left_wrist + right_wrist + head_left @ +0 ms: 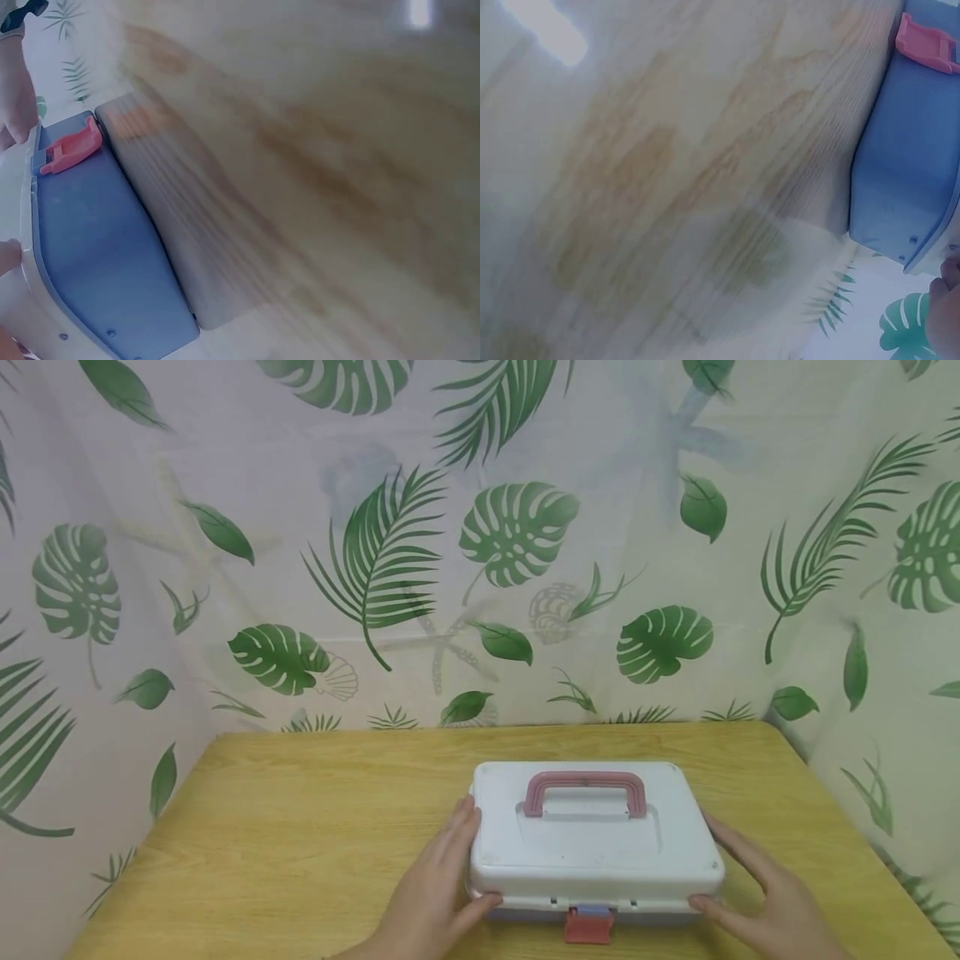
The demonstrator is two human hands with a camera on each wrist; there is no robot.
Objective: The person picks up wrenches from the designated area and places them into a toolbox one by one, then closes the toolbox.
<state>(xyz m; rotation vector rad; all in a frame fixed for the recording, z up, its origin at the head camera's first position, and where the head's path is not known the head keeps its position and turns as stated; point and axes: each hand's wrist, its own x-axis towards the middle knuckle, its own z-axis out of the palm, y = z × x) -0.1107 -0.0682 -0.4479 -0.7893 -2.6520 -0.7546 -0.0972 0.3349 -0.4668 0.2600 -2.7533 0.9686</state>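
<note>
A plastic toolbox [600, 847] with a white lid and blue base sits upright on the wooden table, lid down. Its pink handle [587, 781] stands up from the top, and a pink latch [588, 927] juts from the front. At the box's left end my left hand [431, 881] holds it, fingers along the side and thumb on the front lid edge. My right hand [772, 889] grips the right end likewise. In the left wrist view the blue base [105, 232] fills the left side; the right wrist view shows the latch [928, 45] too.
The wood-grain table [300, 827] extends left of the box and behind it. A leaf-printed white curtain [450, 568] hangs behind the table and along both sides.
</note>
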